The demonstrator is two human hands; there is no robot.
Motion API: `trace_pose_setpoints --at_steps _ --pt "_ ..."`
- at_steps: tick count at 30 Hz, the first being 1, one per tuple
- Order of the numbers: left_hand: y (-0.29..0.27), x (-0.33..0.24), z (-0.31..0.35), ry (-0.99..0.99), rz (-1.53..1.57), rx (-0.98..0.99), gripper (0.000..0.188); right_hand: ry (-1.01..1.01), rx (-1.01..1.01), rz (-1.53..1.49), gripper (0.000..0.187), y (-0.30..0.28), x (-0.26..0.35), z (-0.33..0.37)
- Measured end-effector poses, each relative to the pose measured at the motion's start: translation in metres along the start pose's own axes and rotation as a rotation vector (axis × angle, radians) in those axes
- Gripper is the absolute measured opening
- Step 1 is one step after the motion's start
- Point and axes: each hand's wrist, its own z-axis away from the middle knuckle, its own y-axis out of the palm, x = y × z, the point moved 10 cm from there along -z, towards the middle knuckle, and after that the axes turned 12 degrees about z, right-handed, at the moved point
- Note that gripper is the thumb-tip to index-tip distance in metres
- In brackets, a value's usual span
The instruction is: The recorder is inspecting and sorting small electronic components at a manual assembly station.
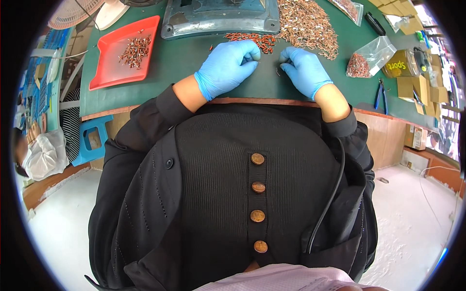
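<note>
Both my hands wear blue gloves and are held over the near part of the green table. My left hand (pixel 227 70) is closed, its thumb and forefinger brought together; whatever is in them is too small to make out. Curled fingers close my right hand (pixel 306 72) too, and a thin wire-like bit shows under its fingertips. Just beyond my hands lies a small heap of red components (pixel 262 42) with metallic ends. Behind my right hand spreads a larger pile of small copper-brown components (pixel 310 29).
A red scoop-shaped tray (pixel 104 68) with similar parts lies at the left. At the back stands a dark grey machine base (pixel 218 22). On the right are a clear bag of parts (pixel 359 67), blue-handled pliers (pixel 381 97), a black marker (pixel 374 23) and small cardboard boxes (pixel 412 89).
</note>
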Motion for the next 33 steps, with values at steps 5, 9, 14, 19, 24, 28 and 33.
trace_pose_setpoints --at_steps 5,9,14,19,24,28,33 --pt "0.001 0.000 0.003 0.031 0.008 -0.028 0.010 -0.139 0.057 0.020 0.010 0.004 0.011 -0.002" --pt "-0.002 -0.004 0.004 0.074 -0.037 -0.051 0.013 -0.246 0.061 0.193 0.011 0.009 0.019 -0.001" --pt "-0.004 -0.011 0.006 0.069 -0.067 -0.043 0.012 -0.179 0.004 0.039 0.008 0.004 0.018 -0.001" --pt "-0.008 -0.032 0.009 0.141 -0.084 -0.090 0.012 0.003 0.123 -0.476 0.007 0.006 0.015 -0.001" --pt "-0.011 -0.039 0.011 0.116 0.019 -0.100 0.011 0.065 0.149 -0.609 0.009 0.005 0.024 0.001" --pt "-0.013 -0.038 0.011 0.087 0.082 -0.106 0.011 0.091 0.166 -0.687 0.011 0.004 0.031 0.003" --pt "-0.019 -0.018 0.011 -0.093 0.446 -0.122 0.012 -0.079 -0.174 -0.621 0.020 -0.031 0.048 0.013"
